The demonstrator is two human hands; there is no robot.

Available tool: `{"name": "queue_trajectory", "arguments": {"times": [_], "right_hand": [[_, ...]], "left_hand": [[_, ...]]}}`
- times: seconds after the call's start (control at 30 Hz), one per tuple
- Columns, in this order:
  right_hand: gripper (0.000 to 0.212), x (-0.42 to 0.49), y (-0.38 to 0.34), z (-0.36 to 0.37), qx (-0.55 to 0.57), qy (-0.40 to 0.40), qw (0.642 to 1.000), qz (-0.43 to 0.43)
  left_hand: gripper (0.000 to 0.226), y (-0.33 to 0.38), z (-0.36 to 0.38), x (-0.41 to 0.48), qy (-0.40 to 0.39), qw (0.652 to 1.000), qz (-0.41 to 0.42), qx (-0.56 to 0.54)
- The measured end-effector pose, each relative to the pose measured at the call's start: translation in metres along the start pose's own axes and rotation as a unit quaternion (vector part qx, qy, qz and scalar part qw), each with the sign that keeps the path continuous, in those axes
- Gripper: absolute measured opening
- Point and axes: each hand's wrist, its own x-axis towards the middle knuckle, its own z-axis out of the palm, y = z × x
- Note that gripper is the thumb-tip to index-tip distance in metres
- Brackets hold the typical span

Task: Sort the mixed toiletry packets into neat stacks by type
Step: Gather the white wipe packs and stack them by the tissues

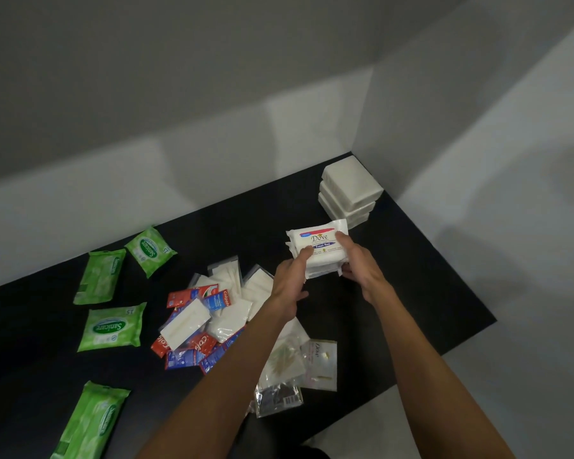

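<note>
A small stack of white Dove soap packets (318, 240) is held above the black table (428, 286). My left hand (290, 283) grips its near left side, thumb on top. My right hand (358, 263) grips its right side, thumb over the label. Behind them, in the far corner, stands a stack of plain white packets (350, 190). A mixed heap lies at the middle: red and blue Colgate sachets (196, 346), white sachets (232, 323) and a white bar (184, 323). Several green Sanicare wipe packs (111, 327) lie spread on the left.
Clear packets with a Dove label (320, 364) and a dark sachet (277, 397) lie near the table's front edge, partly under my left forearm. Grey walls enclose the table at the back and right. A pale floor shows past the table's right corner.
</note>
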Motion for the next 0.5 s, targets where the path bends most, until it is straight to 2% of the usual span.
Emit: {"name": "queue_trajectory", "arguments": {"times": [0.17, 0.23, 0.3, 0.5], "right_hand": [[0.048, -0.002, -0.001, 0.012, 0.068, -0.022, 0.997, 0.037], [0.039, -0.004, -0.003, 0.021, 0.112, -0.031, 0.992, 0.047], [0.031, -0.003, -0.004, 0.03, 0.151, -0.039, 0.986, 0.058], [0.039, 0.003, -0.01, 0.058, 0.22, -0.064, 0.971, 0.072]], "left_hand": [[0.062, 0.015, -0.008, 0.021, 0.035, 0.999, 0.025, -0.012], [0.067, 0.025, -0.011, 0.027, 0.049, 0.998, 0.034, -0.007], [0.06, 0.036, -0.015, 0.034, 0.044, 0.998, 0.047, -0.005], [0.034, 0.075, -0.018, 0.057, 0.018, 0.997, 0.076, 0.028]]}}
